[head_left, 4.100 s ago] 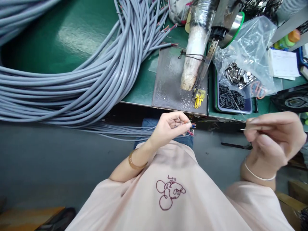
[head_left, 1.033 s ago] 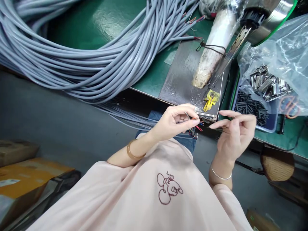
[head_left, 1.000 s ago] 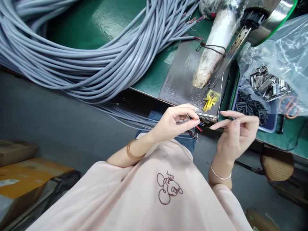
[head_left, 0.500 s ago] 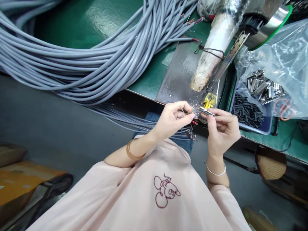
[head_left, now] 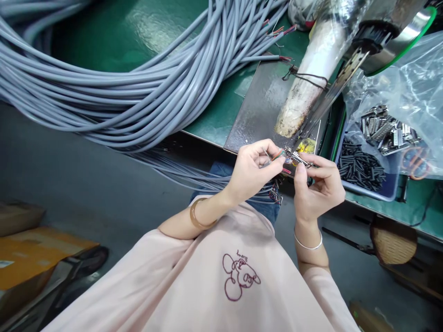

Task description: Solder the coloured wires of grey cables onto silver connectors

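Observation:
Pinched in my left hand (head_left: 258, 166) are thin coloured wires (head_left: 278, 155), green, orange and red among them, fanned out past the fingertips. My right hand (head_left: 318, 182) grips a small metal multi-pin connector (head_left: 296, 158) between thumb and fingers. The connector sits right by the wire ends, just below the tip of a soldering iron (head_left: 313, 115); whether they touch I cannot tell. Yellow material (head_left: 306, 146) lies on the dark metal plate (head_left: 254, 103) behind the connector. More wired connectors (head_left: 276, 192) hang over my lap below my hands.
A thick bundle of grey cables (head_left: 145, 87) crosses the green table (head_left: 211, 124) on the left. At right, a blue bin (head_left: 387, 193) holds black tubes (head_left: 360, 168) and, in a plastic bag, metal connectors (head_left: 389, 127). Orange-handled scissors (head_left: 415, 161) lie beside. A white-wrapped tube (head_left: 304, 87) slants over the plate.
The connector in my right hand has turned and come closer to the wires, under the iron's tip. My left hand has shifted slightly right. The whole view has drifted a little.

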`<state>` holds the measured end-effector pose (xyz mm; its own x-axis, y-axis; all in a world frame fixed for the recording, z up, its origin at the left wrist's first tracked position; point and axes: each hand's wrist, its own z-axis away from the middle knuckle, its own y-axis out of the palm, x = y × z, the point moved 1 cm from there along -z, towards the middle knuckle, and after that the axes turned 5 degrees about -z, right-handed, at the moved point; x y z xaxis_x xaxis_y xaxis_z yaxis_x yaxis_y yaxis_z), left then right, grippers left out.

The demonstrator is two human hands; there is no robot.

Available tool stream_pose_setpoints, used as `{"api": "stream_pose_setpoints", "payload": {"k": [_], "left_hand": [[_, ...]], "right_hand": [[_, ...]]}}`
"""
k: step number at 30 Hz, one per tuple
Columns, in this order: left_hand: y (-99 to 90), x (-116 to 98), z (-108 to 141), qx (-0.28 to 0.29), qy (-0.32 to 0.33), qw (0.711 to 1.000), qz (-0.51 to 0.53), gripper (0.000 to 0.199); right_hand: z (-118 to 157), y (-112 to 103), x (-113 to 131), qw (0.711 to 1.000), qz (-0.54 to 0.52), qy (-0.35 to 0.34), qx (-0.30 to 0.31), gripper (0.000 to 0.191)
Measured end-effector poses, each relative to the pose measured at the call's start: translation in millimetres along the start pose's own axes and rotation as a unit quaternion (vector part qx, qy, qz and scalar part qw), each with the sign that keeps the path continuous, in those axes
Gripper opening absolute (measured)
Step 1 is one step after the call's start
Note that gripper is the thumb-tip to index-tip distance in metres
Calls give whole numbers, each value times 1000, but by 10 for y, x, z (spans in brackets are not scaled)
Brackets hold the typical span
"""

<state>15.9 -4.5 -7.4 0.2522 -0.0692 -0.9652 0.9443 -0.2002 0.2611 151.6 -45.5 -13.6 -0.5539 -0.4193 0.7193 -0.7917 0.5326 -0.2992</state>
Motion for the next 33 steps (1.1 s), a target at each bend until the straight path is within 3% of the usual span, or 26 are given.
{"api": "stream_pose_setpoints", "payload": {"k": [12, 33], "left_hand": [[4, 7, -4, -17, 31, 999, -22, 20], [-6, -38, -16, -16, 31, 999, -38, 20]], "right_hand": [[-42, 14, 8, 999, 19, -39, -4, 18], [-90, 0, 28, 995, 50, -92, 3, 18]]}}
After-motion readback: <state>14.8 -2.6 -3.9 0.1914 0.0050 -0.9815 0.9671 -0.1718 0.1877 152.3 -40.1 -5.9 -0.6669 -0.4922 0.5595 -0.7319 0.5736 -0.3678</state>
